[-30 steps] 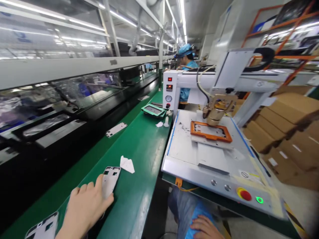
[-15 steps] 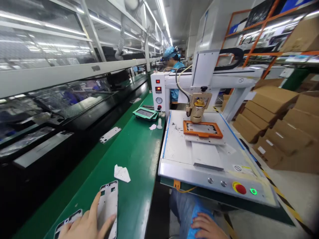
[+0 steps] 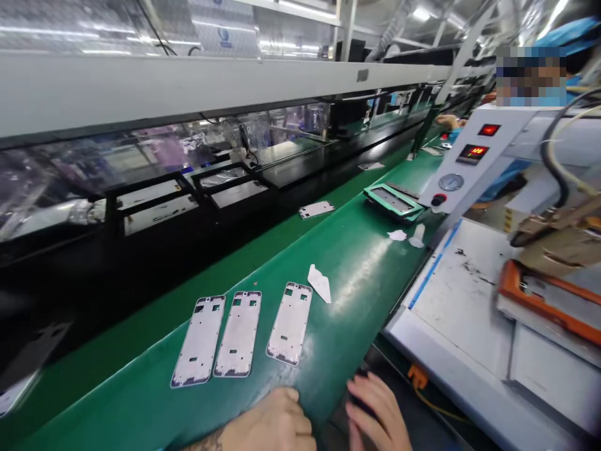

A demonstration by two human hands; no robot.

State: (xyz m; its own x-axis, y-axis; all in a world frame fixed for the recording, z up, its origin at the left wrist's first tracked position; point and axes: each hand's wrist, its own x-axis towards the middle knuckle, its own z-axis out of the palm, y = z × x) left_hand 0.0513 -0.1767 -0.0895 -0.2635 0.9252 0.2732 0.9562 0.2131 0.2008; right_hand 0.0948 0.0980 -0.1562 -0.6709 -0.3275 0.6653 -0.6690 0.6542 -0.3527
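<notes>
My left hand [image 3: 277, 421] is closed with curled fingers at the bench's near edge; whatever may be inside it is hidden. Just right of it, my right hand [image 3: 381, 410] has bent fingers around something dark that I cannot make out. Beyond my left hand, three pale metal phone frames lie flat on the green bench: a left frame [image 3: 198, 341], a middle frame [image 3: 238, 335] close beside it, and a right frame [image 3: 290, 322] set apart. A torn piece of white paper [image 3: 319, 284] lies by the right frame. Neither hand touches the frames.
At right stands a white machine [image 3: 457, 275] with an orange fixture [image 3: 544, 304]. A green fixture [image 3: 394, 202], paper scrap [image 3: 397, 235] and clear plastic piece [image 3: 417, 236] lie farther up the bench. Another phone frame [image 3: 316, 209] lies on the green conveyor strip. A co-worker [image 3: 575, 44] is behind the machine.
My view has swung left. My left hand has come off the phone frame and drawn back, closed. From my leg, my right hand has come up near the bench edge.
</notes>
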